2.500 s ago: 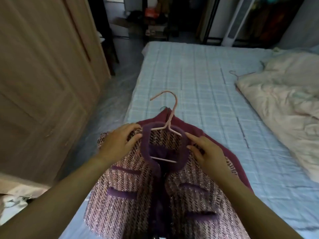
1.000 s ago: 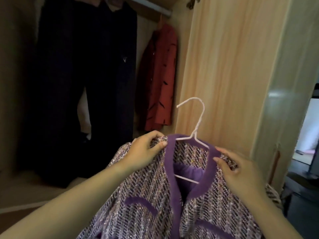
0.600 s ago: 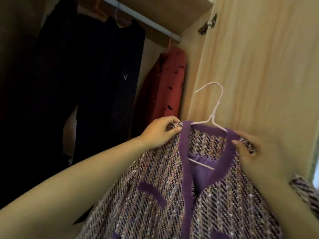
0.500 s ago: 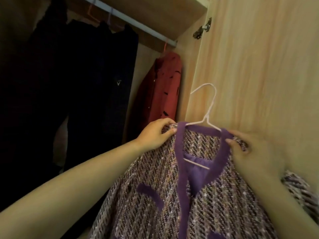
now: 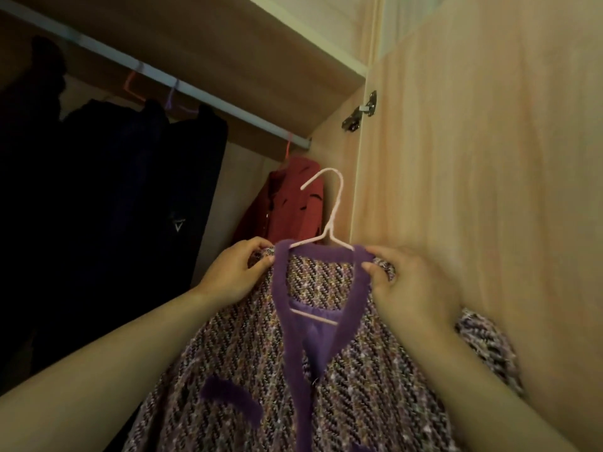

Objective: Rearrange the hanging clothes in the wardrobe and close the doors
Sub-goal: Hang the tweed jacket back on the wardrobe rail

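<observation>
A purple tweed jacket (image 5: pixel 326 380) with plush purple trim hangs on a pale pink wire hanger (image 5: pixel 332 220). My left hand (image 5: pixel 236 275) grips its left shoulder and my right hand (image 5: pixel 411 288) grips its right shoulder, holding it up in front of the open wardrobe. The hanger's hook is free in the air, below the metal rail (image 5: pixel 208 94). On the rail hang dark garments (image 5: pixel 130 197) at the left and a red coat (image 5: pixel 287 203) at the far right end.
The open wardrobe door (image 5: pixel 483 190) stands close on the right, with its hinge (image 5: pixel 359 112) near the top. A wooden shelf (image 5: pixel 228 37) runs above the rail. A gap of rail lies between the dark garments and the red coat.
I turned from the bed to the wardrobe carrying the jacket. Both hands have since raised it higher toward the rail, and my view has tilted up.
</observation>
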Available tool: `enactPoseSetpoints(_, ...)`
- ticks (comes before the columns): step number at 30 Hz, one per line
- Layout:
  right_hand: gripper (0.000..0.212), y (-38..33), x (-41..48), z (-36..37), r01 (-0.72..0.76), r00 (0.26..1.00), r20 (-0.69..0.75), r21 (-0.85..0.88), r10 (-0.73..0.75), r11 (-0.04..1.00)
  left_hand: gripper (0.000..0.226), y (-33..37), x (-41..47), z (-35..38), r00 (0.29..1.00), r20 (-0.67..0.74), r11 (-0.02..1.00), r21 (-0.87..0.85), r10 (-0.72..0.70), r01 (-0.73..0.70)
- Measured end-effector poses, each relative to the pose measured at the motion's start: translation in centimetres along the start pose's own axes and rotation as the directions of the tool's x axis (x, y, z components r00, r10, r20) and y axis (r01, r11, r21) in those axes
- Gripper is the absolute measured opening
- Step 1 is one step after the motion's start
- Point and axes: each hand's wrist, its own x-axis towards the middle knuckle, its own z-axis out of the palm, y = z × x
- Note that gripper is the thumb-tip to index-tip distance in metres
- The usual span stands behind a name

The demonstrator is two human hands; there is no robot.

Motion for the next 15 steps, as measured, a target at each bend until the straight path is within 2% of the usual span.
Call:
enactPoseSetpoints(8, 0.025, -4.4, 8.5, 4.7, -0.010, 0.993, -0.113, 0.012, 0.011, 1.000, 0.034, -4.3, 8.8, 0.9, 0.984, -0.175, 0.999, 0.034, -0.021, 0.027)
enactPoseSetpoints(12, 0.021, -7.0, 14.6, 7.0, -0.009, 0.985, -0.173, -0.010, 0.007, 1.000, 0.043, -6.4, 13.7, 1.0, 0.960, -0.269, 0.995, -0.086, -0.073, 0.052)
enactPoseSetpoints(15, 0.020, -8.5, 18.4, 8.6, 0.004, 0.982, -0.188, -0.012, -0.006, 1.000, 0.047, -8.2, 16.1, 2.0, 0.963, -0.260, 0.976, -0.217, -0.063, 0.005)
